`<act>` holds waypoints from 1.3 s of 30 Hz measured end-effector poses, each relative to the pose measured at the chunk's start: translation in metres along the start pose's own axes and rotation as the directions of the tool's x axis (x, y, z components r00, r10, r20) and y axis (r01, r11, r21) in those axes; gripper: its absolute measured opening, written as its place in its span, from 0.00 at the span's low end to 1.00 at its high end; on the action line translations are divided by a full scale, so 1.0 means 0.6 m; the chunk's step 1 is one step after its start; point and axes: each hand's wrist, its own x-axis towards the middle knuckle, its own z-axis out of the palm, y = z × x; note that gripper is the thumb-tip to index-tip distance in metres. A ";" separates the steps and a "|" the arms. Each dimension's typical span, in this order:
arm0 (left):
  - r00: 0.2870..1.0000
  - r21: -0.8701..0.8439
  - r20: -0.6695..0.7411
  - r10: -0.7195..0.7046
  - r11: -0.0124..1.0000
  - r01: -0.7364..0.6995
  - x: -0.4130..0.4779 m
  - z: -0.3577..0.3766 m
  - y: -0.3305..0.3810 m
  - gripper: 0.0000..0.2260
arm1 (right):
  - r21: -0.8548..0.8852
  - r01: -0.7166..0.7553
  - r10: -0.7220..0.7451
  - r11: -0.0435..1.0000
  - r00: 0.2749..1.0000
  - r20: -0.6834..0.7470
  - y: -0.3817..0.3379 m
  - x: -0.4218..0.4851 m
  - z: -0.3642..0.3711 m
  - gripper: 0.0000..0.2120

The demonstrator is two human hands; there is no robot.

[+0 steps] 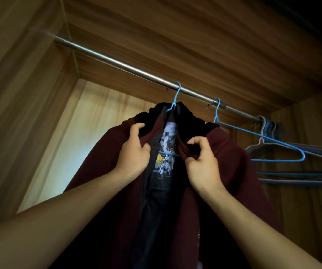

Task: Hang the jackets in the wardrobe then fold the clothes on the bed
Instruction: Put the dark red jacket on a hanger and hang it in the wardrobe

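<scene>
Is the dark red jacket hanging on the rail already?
Hanging: the jacket is on a blue hanger hooked over the metal rail.

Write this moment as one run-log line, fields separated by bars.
phase: hang jackets | left hand: grips maroon jacket collar | right hand: grips opposite lapel | blue hanger: hooked on rail

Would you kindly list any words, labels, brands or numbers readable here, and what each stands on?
None can be read for certain.
Dark garment inside the maroon jacket: printed graphic with pale letter-like shapes, too blurred to read.
Lower front of the jacket: faint pale marks, too small to read.
</scene>
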 end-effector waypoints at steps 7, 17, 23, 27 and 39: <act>0.986 0.064 -0.019 -0.168 0.983 0.169 0.015 -0.034 -0.013 0.54 | -0.377 -0.073 0.018 0.923 0.989 -0.149 0.022 -0.036 -0.077 0.59; 0.962 0.121 -0.039 -0.271 0.954 0.274 0.015 -0.030 0.023 0.14 | -0.341 -0.187 0.078 0.921 0.948 -0.308 0.009 -0.019 -0.130 0.36; 0.978 0.033 0.016 -0.207 0.978 0.206 -0.005 -0.001 0.033 0.10 | -0.220 -0.207 0.153 0.953 0.959 -0.239 -0.027 0.030 -0.097 0.27; 0.990 0.055 0.024 -0.138 0.989 0.137 -0.013 0.009 0.037 0.15 | -0.140 -0.132 0.105 0.981 0.978 -0.183 -0.045 0.021 -0.049 0.26; 0.993 0.143 0.031 -0.114 0.984 0.109 -0.031 -0.037 -0.017 0.21 | -0.333 0.061 -0.024 0.941 0.993 0.115 0.018 -0.054 -0.024 0.43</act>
